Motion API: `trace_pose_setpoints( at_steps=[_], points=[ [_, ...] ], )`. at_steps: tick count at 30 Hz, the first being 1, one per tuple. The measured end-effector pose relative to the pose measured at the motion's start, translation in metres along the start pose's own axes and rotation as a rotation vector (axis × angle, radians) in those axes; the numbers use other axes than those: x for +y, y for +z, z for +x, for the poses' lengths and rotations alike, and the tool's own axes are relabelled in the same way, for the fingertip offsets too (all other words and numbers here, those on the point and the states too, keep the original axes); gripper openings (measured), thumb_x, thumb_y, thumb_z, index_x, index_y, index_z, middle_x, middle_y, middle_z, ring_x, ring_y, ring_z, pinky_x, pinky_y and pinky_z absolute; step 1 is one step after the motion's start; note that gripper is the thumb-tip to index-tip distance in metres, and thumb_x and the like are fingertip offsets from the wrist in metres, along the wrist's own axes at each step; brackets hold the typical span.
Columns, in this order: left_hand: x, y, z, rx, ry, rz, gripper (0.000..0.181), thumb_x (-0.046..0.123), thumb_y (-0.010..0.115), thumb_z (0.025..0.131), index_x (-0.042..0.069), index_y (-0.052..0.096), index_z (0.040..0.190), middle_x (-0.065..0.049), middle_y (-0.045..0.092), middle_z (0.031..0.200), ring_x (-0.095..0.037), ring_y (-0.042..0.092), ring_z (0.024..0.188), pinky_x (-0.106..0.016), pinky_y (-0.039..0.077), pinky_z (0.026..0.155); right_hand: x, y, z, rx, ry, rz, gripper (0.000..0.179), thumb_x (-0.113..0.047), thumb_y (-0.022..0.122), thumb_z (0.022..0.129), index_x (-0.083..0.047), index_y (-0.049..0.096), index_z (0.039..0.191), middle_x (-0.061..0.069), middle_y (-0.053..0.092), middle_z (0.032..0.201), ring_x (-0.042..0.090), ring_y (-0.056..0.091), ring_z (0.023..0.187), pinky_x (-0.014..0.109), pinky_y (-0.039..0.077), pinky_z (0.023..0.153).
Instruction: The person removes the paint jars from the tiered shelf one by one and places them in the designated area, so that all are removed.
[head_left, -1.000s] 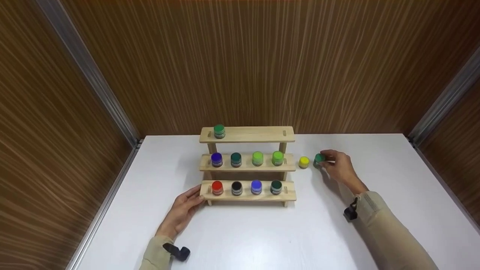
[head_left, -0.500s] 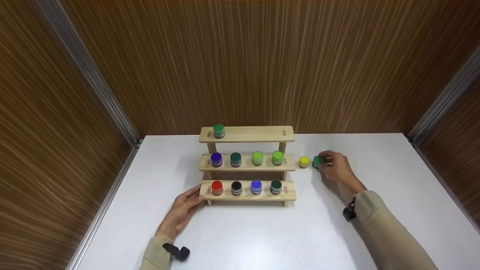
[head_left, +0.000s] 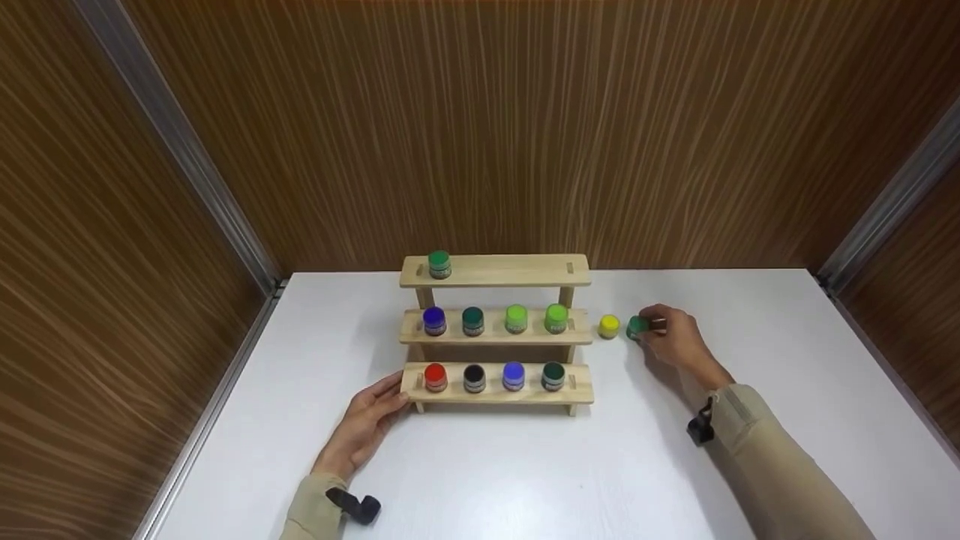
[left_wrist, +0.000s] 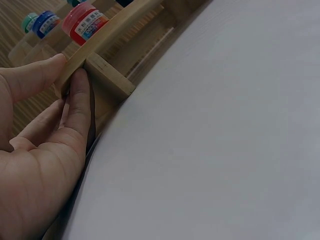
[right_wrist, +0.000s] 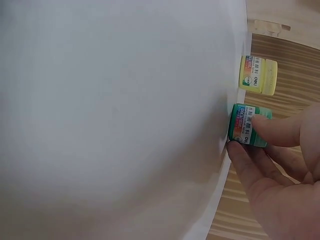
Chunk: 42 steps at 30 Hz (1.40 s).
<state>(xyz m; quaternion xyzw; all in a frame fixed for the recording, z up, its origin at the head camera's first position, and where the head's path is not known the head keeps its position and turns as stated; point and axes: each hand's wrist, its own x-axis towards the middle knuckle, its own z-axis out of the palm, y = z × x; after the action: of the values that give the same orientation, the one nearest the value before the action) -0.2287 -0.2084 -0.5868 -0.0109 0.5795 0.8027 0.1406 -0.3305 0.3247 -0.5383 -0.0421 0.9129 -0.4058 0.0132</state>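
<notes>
My left hand [head_left: 361, 424] grips the lower left end of a three-step wooden display rack [head_left: 495, 401]. In the left wrist view the thumb lies on top of the board [left_wrist: 107, 37] and the fingers are beneath it, near a red paint jar [left_wrist: 84, 22]. To the right of the rack, my right hand [head_left: 679, 341] pinches a green paint jar [head_left: 637, 328] between thumb and fingers. The right wrist view shows its label, with the thumb on its side and a fingertip at its base. A yellow paint jar [head_left: 609, 326] stands between that green jar and the rack.
Jars with red, black, violet and dark green lids fill the bottom step. Blue, teal and light green [head_left: 516, 318] ones line the middle step. One green-lidded jar [head_left: 439, 264] stands at the top left. Wood-grain panels [head_left: 480, 135] wall in the white table [head_left: 480, 480].
The green jar in my right hand has shifted slightly left, closer to the yellow jar. My left hand has kept its grip on the rack.
</notes>
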Motion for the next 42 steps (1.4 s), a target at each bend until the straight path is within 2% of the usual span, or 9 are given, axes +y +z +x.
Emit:
trace_pose_setpoints(
  at_steps=[8, 15, 21, 29, 38, 42],
  points=[
    [-0.001, -0.001, 0.001, 0.002, 0.003, 0.004, 0.071, 0.002, 0.066, 0.104, -0.011, 0.028, 0.163, -0.031, 0.028, 0.171, -0.036, 0.04, 0.155, -0.026, 0.05, 0.117, -0.002, -0.002, -0.001, -0.014, 0.021, 0.008, 0.045, 0.004, 0.062, 0.101, 0.012, 0.054, 0.144, 0.035, 0.057, 0.145, 0.052, 0.06, 0.132, 0.058, 0.056, 0.111],
    [0.0, 0.0, 0.001, 0.005, -0.005, 0.016, 0.068, 0.002, 0.063, 0.105, -0.01, 0.029, 0.162, -0.03, 0.029, 0.171, -0.029, 0.047, 0.151, -0.023, 0.051, 0.115, -0.014, -0.016, 0.003, 0.011, -0.029, 0.031, 0.046, -0.002, 0.064, 0.102, 0.012, 0.052, 0.145, 0.036, 0.058, 0.145, 0.054, 0.059, 0.134, 0.06, 0.055, 0.111],
    [0.002, -0.001, 0.001, 0.014, -0.002, 0.005, 0.068, 0.0, 0.064, 0.104, -0.01, 0.031, 0.162, -0.03, 0.03, 0.17, -0.031, 0.048, 0.151, -0.026, 0.05, 0.117, -0.041, -0.026, 0.009, 0.042, -0.048, 0.053, 0.043, -0.004, 0.066, 0.104, 0.007, 0.056, 0.144, 0.032, 0.059, 0.145, 0.05, 0.06, 0.134, 0.058, 0.055, 0.112],
    [0.0, -0.001, -0.001, 0.01, -0.004, 0.019, 0.071, 0.002, 0.066, 0.104, -0.01, 0.028, 0.163, -0.03, 0.029, 0.171, -0.033, 0.043, 0.154, -0.025, 0.05, 0.117, -0.079, -0.032, 0.012, 0.081, -0.144, 0.095, 0.037, -0.004, 0.064, 0.105, 0.004, 0.06, 0.141, 0.027, 0.062, 0.14, 0.046, 0.061, 0.134, 0.056, 0.053, 0.116],
    [0.002, -0.002, -0.001, 0.013, 0.002, 0.012, 0.07, 0.003, 0.066, 0.104, -0.01, 0.03, 0.163, -0.029, 0.029, 0.171, -0.029, 0.047, 0.151, -0.025, 0.051, 0.116, -0.12, -0.026, 0.017, 0.118, -0.24, 0.114, 0.036, -0.009, 0.065, 0.106, 0.002, 0.062, 0.141, 0.025, 0.066, 0.136, 0.042, 0.063, 0.13, 0.056, 0.053, 0.116],
    [0.001, -0.004, -0.001, 0.009, -0.008, 0.013, 0.07, 0.002, 0.064, 0.105, -0.01, 0.028, 0.163, -0.03, 0.029, 0.171, -0.023, 0.052, 0.146, -0.023, 0.051, 0.115, -0.14, -0.019, 0.02, 0.118, -0.271, 0.127, 0.036, -0.009, 0.066, 0.106, 0.0, 0.062, 0.141, 0.023, 0.067, 0.135, 0.04, 0.064, 0.129, 0.054, 0.053, 0.116]
  ],
)
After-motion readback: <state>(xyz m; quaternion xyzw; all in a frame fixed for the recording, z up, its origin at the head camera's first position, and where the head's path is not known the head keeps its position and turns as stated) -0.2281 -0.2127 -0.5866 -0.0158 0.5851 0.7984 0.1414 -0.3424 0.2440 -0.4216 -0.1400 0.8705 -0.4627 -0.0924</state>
